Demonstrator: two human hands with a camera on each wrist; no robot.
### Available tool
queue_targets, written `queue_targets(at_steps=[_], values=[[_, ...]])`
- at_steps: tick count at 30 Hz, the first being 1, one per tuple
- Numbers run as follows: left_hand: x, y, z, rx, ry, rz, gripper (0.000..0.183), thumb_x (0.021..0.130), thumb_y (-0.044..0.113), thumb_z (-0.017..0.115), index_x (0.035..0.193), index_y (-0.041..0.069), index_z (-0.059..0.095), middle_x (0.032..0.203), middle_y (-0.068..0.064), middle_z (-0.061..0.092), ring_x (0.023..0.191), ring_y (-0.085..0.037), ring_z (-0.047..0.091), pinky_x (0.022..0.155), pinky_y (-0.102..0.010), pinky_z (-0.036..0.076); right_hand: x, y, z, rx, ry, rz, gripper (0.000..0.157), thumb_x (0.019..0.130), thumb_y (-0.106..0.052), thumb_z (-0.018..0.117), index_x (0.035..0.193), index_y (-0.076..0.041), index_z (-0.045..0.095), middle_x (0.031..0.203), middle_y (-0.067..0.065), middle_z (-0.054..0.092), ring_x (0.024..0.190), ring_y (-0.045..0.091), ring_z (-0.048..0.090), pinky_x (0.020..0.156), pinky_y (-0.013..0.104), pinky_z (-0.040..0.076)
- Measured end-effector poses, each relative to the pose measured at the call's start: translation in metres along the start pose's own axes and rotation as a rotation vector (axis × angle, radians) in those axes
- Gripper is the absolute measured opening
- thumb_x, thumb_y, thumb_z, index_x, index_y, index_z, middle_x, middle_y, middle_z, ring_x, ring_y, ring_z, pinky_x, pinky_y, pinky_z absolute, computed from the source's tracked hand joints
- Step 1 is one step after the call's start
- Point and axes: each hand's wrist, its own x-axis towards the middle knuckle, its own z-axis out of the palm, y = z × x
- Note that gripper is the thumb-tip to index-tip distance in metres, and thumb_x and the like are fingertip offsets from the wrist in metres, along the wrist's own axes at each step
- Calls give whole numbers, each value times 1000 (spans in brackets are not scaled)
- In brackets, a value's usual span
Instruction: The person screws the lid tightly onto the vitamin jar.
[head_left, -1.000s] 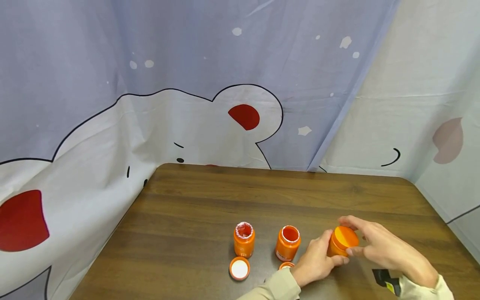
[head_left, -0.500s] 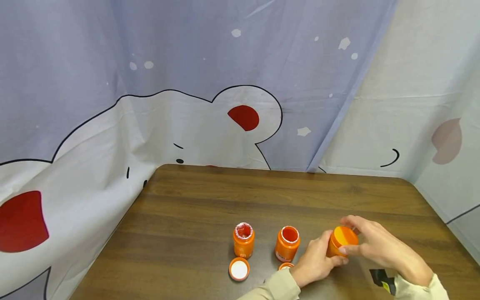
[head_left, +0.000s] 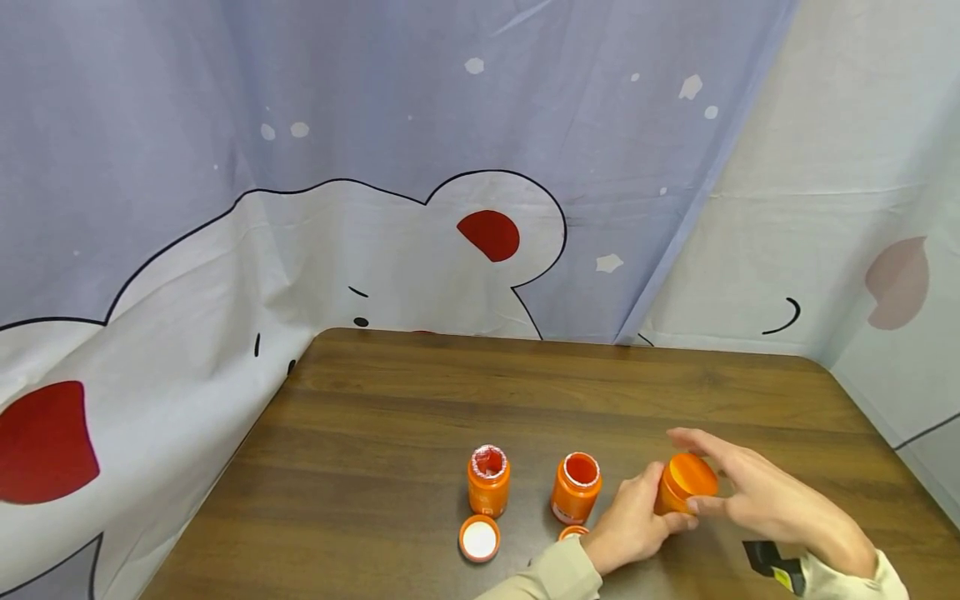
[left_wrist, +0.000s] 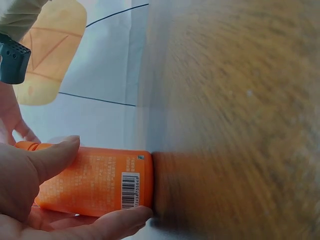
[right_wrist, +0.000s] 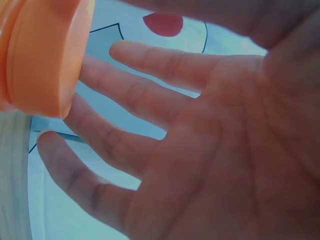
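An orange plastic bottle [left_wrist: 95,177] with a barcode label stands on the table, gripped low by my left hand [head_left: 633,521]. Thumb and fingers lie around its body in the left wrist view. Its orange cap [head_left: 693,475] sits on top. My right hand [head_left: 780,504] is at this cap with fingers spread and fairly straight, the thumb right at the cap's near edge. In the right wrist view, the fingers [right_wrist: 145,100] extend past the cap with the palm facing it.
Two uncapped orange bottles stand to the left, one [head_left: 488,492] with torn foil round its mouth, the other [head_left: 575,498] nearer the left hand. A white-lined cap [head_left: 478,539] lies before the first; another cap [head_left: 573,531] is partly hidden by the left sleeve. A printed curtain [head_left: 375,250] hangs behind the wooden table [head_left: 360,433].
The right hand's fingers have spread and shifted away from the far side of the cap. The left hand and the bottle stay in place.
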Motion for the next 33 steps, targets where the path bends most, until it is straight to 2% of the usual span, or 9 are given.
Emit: queue_targets(at_steps=[5,8,18,24,33], values=[[1,1,2,-10,-12,-25,41,76,33,74,107,21,49,92,14,58,74,3,51,66,-13,41,1,2,1,3,-22,-10,67,71,-11,73,131,-12,44,123,2,55,99,14,56,81,35,46],[2,1,3,-10,-18,-31,41,76,33,74,106,21,49,92,14,57,74,3,50,65,-14,41,1,3,1,8,-22,-8,65,72,-9,72,130,-11,45,121,2,57,100,16,57,80,35,47],[1,1,0,-16,-11,-17,43,77,32,73,109,21,48,94,13,58,76,4,51,67,-13,41,6,6,2,3,-4,-4,54,76,-18,72,124,-7,50,117,4,59,95,17,58,77,34,47],[0,0,2,-17,-11,-16,45,77,31,74,113,22,48,97,13,58,79,3,52,68,-14,42,8,5,3,30,-14,44,49,79,-26,71,120,-7,52,112,3,60,91,18,58,73,34,48],[1,0,2,-12,-15,-23,49,77,32,73,118,23,47,103,12,59,84,3,53,70,-14,43,9,4,4,20,-22,95,53,79,-37,69,118,-5,53,109,3,60,89,17,56,71,33,47]])
